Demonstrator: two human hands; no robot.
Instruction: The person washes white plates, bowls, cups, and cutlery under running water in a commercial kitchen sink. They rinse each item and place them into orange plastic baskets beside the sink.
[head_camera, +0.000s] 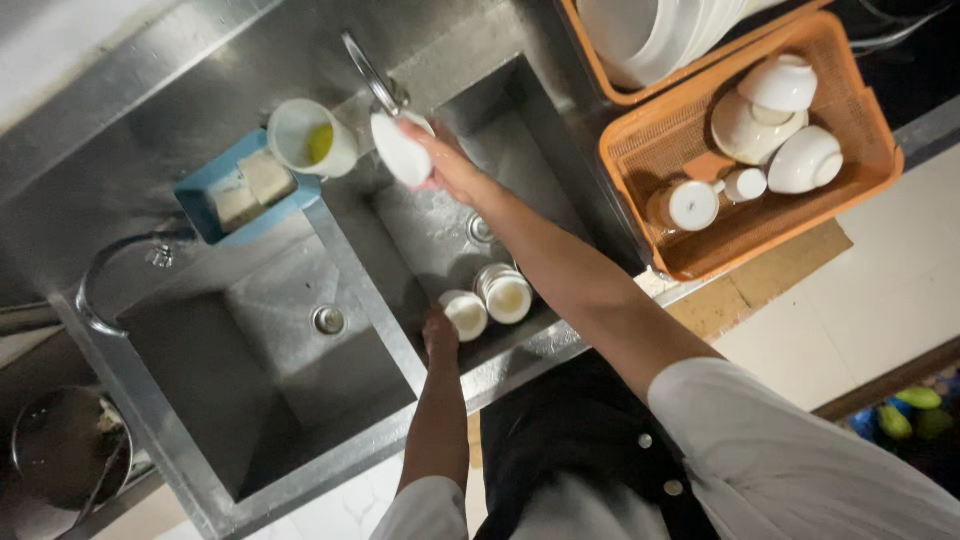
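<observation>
Right hand (447, 165) gripping a small white bowl (400, 147) under the faucet (372, 78), left hand (439, 330) low in the sink (560, 190), grip hidden, touching white cup (466, 314), open basin floor beyond

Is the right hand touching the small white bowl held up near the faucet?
Touching. The head view shows the right hand with its fingers wrapped behind the small white bowl, holding it up just below the faucet.
</observation>
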